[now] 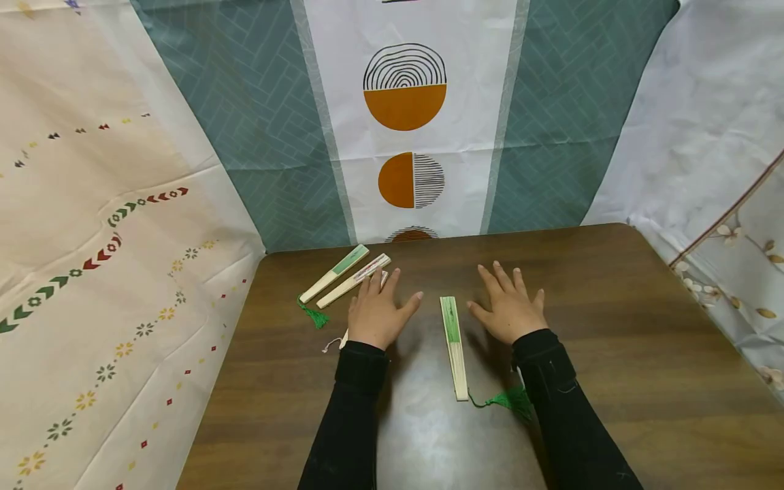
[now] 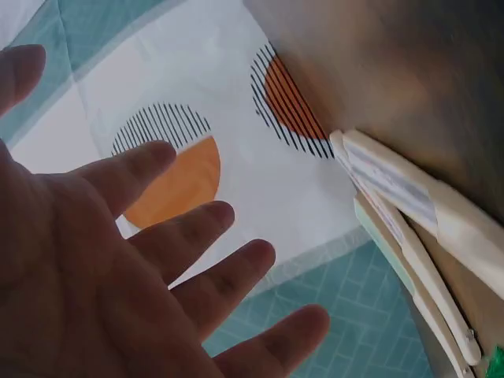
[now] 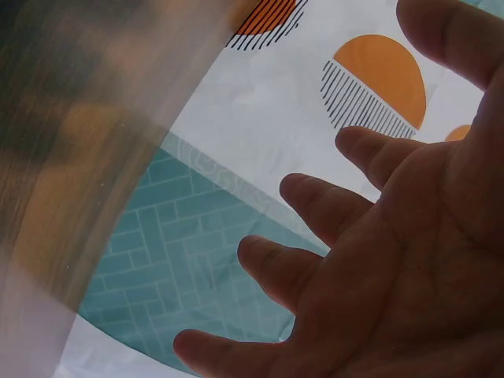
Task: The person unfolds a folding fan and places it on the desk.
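Observation:
My left hand (image 1: 376, 316) hovers palm down with its fingers spread, over a folded fan (image 1: 344, 339) that it mostly hides in the head view. Just beyond to the left lie two more folded fans, one with a green band (image 1: 350, 259) and one with red markings (image 1: 361, 275). My right hand (image 1: 510, 309) is also spread and holds nothing. Between the hands, nearer the right, rests a folded green-and-cream fan (image 1: 454, 347), its green tassel (image 1: 516, 400) trailing toward the right sleeve. In the left wrist view three fans (image 2: 468, 236) lie side by side.
The brown wooden table (image 1: 612, 320) has its far edge against a hanging teal and white cloth (image 1: 551, 136). A patterned cream cloth (image 1: 122, 272) hangs on the left, a white floral one (image 1: 692, 156) on the right. A green tassel (image 1: 318, 318) lies by the left fans.

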{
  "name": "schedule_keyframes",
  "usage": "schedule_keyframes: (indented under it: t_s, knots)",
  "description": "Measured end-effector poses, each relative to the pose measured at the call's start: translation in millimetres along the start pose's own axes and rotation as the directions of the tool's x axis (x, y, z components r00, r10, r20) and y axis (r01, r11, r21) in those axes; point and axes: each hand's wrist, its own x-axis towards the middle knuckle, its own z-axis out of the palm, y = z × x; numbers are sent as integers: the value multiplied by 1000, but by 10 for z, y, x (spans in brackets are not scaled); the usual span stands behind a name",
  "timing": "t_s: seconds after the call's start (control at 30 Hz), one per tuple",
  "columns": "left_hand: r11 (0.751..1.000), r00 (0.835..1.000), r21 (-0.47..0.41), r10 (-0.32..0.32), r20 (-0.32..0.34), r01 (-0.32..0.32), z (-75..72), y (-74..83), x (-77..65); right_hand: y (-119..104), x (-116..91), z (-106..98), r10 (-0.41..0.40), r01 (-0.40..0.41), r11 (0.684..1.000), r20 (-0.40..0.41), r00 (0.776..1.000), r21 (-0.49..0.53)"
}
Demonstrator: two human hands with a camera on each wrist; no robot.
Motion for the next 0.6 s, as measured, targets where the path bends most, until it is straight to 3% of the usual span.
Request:
schedule_keyframes:
  t_s: [0.1,0.23,0.3,0.47,0.6]
  knots:
    - [1000,1000,16,6,6,-6,70,78,8,0,3,-12,1,-1,1000,-4,1000,-8]
    - [998,998,56,28,50,-31,289,226,9,20,-15,-19,4,-4,1000,8,1000,-7]
    - [991,997,117,61,45,-66,606,204,93,31,-19,-33,1,-1,1000,6,1000,-7]
    - [968,994,230,85,67,-99,1168,219,269,38,-13,-75,3,-3,1000,3,1000,1]
    - [972,995,224,48,85,-66,1265,345,274,27,-13,-86,16,-16,1000,7,1000,6]
